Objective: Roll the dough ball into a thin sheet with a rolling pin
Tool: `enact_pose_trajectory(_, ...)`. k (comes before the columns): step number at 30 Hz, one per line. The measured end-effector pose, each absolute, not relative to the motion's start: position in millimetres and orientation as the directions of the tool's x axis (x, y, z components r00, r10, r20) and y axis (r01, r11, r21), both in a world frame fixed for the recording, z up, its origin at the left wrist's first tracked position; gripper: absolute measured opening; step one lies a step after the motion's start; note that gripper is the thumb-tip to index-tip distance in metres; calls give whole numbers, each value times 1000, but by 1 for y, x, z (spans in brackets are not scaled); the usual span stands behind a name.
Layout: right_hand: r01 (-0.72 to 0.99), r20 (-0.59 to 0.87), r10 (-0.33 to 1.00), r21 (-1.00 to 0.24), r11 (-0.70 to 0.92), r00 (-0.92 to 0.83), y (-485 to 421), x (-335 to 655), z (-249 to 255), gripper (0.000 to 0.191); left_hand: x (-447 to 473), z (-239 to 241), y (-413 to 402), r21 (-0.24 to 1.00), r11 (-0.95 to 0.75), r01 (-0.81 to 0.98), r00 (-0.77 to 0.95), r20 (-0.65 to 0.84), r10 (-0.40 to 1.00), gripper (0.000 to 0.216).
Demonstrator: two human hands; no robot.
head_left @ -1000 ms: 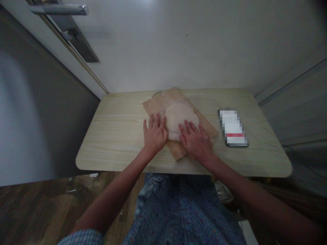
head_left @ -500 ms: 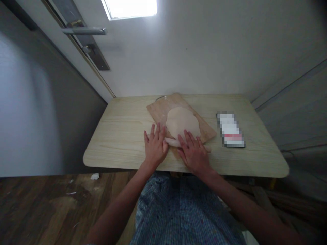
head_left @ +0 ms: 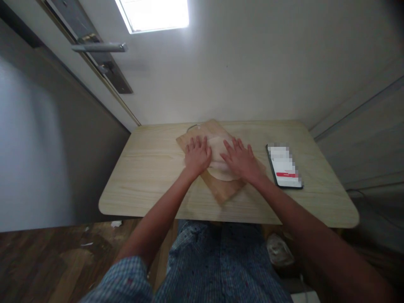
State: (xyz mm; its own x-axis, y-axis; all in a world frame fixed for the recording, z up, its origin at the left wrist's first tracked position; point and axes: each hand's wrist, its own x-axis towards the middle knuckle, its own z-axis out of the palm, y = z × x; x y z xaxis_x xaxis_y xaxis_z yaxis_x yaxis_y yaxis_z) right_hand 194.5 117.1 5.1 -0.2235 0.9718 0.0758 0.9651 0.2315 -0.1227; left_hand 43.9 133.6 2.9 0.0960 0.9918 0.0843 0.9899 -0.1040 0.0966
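A flat round of pale dough (head_left: 217,148) lies on a wooden board (head_left: 222,192) set at an angle on the light wooden table (head_left: 148,168). My left hand (head_left: 197,155) lies flat on the dough's left side, fingers stretched forward. My right hand (head_left: 241,160) lies flat on its right side, fingers spread. Both palms press down. Between them a pale rolling pin (head_left: 217,165) shows faintly, mostly hidden under my palms.
A phone (head_left: 285,166) with a lit screen lies on the table right of the board. Behind the table is a white wall, with a door and its metal handle (head_left: 98,47) at the back left. Wooden floor (head_left: 47,261) runs along the left.
Both hands have pushed forward from the near edge of the dough to its middle. The rolling pin, plainly visible half a second ago, is now mostly covered.
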Motion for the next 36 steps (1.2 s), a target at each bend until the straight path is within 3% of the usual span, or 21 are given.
enact_pose_trajectory(4, 969, 0, 988, -195, 149, -152, 145, 200, 2, 56, 49, 7, 163, 145, -77, 986, 75, 20, 997, 53)
enact_pose_trajectory(9, 962, 47, 987, -222, 160, -153, 152, 202, -4, 57, 50, 6, 173, 154, -89, 984, 88, 12, 996, 53)
enact_pose_trajectory(18, 957, 79, 969, -153, 245, -235, 123, 197, -6, 55, 47, 3, 140, 54, -145, 988, 141, 78, 987, 53)
enact_pose_trajectory(36, 941, 242, 927, -112, 318, -285, 52, 175, -8, 46, 33, -3, 70, 37, -202, 979, 191, 189, 963, 50)
